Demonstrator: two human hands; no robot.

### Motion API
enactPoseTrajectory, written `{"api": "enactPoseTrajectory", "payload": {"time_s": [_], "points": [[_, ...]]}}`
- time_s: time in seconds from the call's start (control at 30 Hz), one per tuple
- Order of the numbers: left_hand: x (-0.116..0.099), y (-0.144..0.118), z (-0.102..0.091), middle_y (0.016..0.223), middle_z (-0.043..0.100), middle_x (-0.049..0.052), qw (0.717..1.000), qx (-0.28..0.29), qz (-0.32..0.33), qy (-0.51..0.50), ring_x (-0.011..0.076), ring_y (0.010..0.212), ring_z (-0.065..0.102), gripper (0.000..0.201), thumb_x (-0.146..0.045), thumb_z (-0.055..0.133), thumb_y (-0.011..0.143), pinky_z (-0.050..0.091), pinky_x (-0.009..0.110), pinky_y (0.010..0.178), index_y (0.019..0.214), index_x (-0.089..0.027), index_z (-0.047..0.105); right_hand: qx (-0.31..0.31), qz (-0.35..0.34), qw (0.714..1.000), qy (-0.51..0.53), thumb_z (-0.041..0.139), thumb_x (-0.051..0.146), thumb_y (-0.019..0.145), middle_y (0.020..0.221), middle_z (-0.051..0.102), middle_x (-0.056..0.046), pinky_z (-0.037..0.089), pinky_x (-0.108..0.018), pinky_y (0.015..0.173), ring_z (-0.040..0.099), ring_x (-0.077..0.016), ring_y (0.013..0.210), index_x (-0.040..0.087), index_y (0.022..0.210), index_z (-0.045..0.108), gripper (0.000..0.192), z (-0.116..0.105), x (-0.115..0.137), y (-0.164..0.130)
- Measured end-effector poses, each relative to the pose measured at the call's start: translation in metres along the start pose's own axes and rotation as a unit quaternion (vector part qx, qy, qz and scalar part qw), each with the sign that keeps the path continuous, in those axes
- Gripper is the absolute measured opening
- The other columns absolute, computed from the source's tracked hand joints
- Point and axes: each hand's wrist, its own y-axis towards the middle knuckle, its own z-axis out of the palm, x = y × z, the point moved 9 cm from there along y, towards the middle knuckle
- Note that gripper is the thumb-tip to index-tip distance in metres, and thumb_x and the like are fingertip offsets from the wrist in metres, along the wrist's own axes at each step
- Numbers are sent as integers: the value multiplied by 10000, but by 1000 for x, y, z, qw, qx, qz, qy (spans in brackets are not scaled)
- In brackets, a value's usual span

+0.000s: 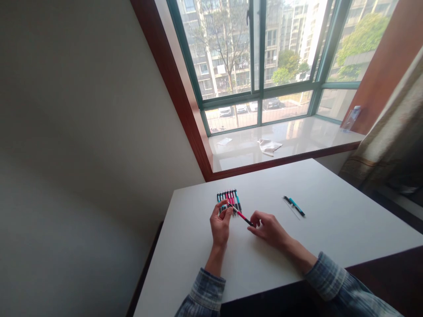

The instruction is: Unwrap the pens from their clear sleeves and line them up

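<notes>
A red and black pen [243, 216] is held slantwise above the white table between my two hands. My left hand [220, 225] pinches its upper end, and my right hand [268, 228] grips the black lower end with thumb and fingers. Behind my left hand lies a row of several pens [233, 197], red, teal and black, side by side; my fingers hide part of them. Farther right, beyond my right hand, lie the parts of a teal and black pen [296, 206] with a thin refill [292, 209] beside them.
The white table [205, 273] runs up to a window sill [241, 154]. On the sill are a crumpled cloth [269, 146], a small paper [224, 141] and a clear bottle [351, 119]. A wall stands on the left, and a curtain [383, 123] hangs on the right.
</notes>
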Motion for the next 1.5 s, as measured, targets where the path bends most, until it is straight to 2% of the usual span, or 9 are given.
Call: {"api": "enactPoseTrajectory", "payload": {"time_s": [0.13, 0.3, 0.47, 0.77, 0.9, 1.0, 1.1, 1.27, 1.5], "points": [[2, -1, -6, 854, 742, 40, 999, -26, -24, -32, 175, 763, 706, 314, -390, 768, 796, 561, 302, 752, 1005, -170, 684, 34, -24, 999, -4, 787, 255, 815, 820, 674, 4, 485, -278, 668, 606, -156, 705, 228, 933, 634, 195, 18, 18, -10], [7, -3, -12, 730, 705, 11, 995, -53, -59, -57, 147, 671, 654, 287, -335, 789, 743, 526, 258, 685, 946, -155, 695, 59, -78, 995, 7, 787, 194, 832, 971, 719, -23, 550, -302, 806, 681, -180, 853, 261, 1276, 621, 479, 23, 40, -20], [11, -4, -15, 785, 720, 38, 994, -57, -74, -55, 151, 676, 644, 316, -347, 804, 720, 522, 268, 682, 944, -135, 734, 101, -132, 986, -2, 684, 214, 938, 1085, 748, -59, 565, -320, 879, 708, -204, 967, 270, 1171, 724, 243, 27, 56, -25], [4, -6, -12, 842, 739, 59, 996, -47, -63, -32, 160, 713, 661, 299, -366, 801, 730, 534, 276, 689, 913, -135, 750, 120, -161, 979, -36, 693, 238, 944, 1094, 746, -61, 575, -333, 872, 699, -212, 977, 266, 1168, 729, 229, 31, 70, -24], [1, -6, -15, 926, 754, 75, 997, -53, -55, -22, 176, 765, 689, 379, -420, 773, 777, 556, 303, 731, 1041, -149, 739, 97, -156, 983, -28, 690, 191, 924, 1077, 754, -62, 575, -334, 856, 701, -214, 970, 249, 1153, 727, 239, 28, 73, -18], [2, -4, -23, 1062, 745, 93, 996, -79, -46, -13, 183, 834, 699, 451, -444, 745, 814, 561, 328, 796, 1164, -163, 708, 58, -138, 989, 3, 692, 178, 907, 1013, 764, -52, 577, -312, 818, 709, -193, 899, 245, 1116, 738, 224, 19, 69, -9], [2, -2, -29, 1186, 714, 108, 995, -99, -25, 2, 183, 878, 686, 440, -450, 722, 832, 556, 324, 812, 1170, -168, 700, 23, -111, 993, 25, 724, 204, 883, 941, 767, -29, 576, -285, 766, 706, -169, 803, 248, 1088, 746, 211, 8, 56, 5], [3, 1, -31, 1179, 711, 102, 994, -98, 1, 42, 186, 885, 657, 400, -453, 688, 851, 530, 290, 750, 1143, -179, 693, -32, -82, 996, 1, 721, 251, 887, 911, 776, -25, 574, -297, 767, 712, -176, 782, 243, 1067, 760, 185, -12, 23, 37], [3, 2, -32, 1152, 718, 102, 993, -103, -4, 59, 178, 843, 635, 380, -451, 692, 837, 522, 282, 732, 1104, -181, 700, -8, -72, 997, -37, 677, 225, 894, 952, 783, -47, 571, -305, 777, 715, -184, 798, 223, 1059, 767, 187, -4, -10, 58]]}}
